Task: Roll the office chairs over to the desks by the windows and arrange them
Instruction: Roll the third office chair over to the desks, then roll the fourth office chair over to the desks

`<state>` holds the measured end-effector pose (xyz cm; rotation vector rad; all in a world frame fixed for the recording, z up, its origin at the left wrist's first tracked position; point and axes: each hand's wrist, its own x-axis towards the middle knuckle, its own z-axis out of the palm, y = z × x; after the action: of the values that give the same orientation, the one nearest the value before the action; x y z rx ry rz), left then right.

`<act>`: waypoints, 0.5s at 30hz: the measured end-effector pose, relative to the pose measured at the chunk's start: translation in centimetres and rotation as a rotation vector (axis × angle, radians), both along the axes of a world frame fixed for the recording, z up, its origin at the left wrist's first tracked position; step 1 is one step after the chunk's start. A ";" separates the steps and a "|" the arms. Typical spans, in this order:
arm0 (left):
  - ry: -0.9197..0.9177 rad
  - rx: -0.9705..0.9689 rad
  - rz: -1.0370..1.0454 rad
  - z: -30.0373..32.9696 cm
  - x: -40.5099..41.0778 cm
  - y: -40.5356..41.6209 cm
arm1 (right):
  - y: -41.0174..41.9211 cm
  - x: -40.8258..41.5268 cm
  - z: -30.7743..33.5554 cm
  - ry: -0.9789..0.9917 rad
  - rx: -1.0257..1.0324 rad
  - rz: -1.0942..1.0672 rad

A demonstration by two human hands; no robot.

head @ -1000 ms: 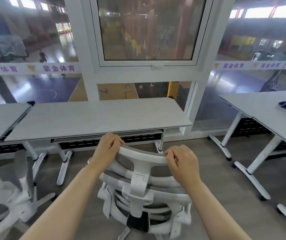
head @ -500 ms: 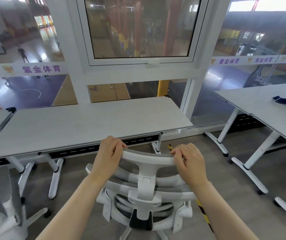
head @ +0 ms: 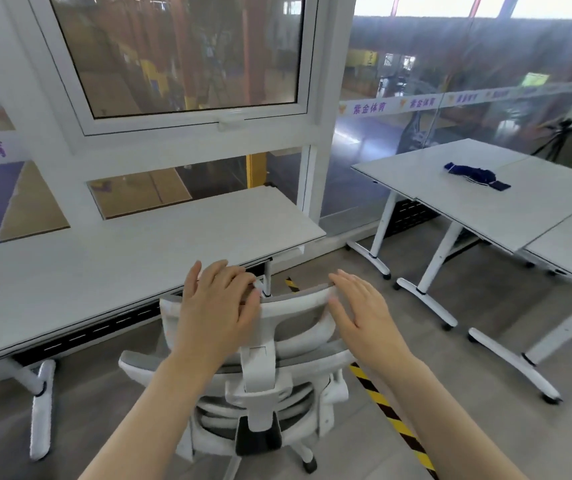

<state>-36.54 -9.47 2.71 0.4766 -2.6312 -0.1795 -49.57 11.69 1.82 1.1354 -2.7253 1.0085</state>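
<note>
Hovering over the headrest, your left hand (head: pixel 217 306) lay with fingers straight and spread, its fingertips just over the top edge of the office chair (head: pixel 260 368); whether they touched it could not be told. Your right hand (head: pixel 364 320) was likewise flat and slack-fingered beside the headrest's right end, clasping nothing.

Item, chair: white frame, grey mesh, backrest toward you, seat pointing at the window desk (head: pixel 111 258). It stood just before the desk's right half, casters on the grey floor (head: pixel 485 393), seat not yet tucked under the top, by my reading. Placement judged deliberate: facing the desk square-on, near its right leg (head: pixel 267 278), so one more push would seat it.

Item, hands: flat palms suited a nudge or a release more than a haul.

Item, striped floor tape (head: pixel 392 417): ran under the chair's right side.

Item, side desk (head: pixel 468 202): to the right, well apart, carrying one dark blue cloth (head: pixel 471 175).

Containers: none visible; no drawer, bin or tray in sight.
</note>
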 end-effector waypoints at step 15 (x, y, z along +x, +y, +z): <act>-0.138 -0.115 -0.837 -2.2 -4.9 29.2 | 30.9 14.3 0.2 -0.100 0.087 -0.820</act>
<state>-41.44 19.74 0.50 -0.6950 -2.7896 -0.2539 -35.24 42.55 2.03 -0.0910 -2.8647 0.8143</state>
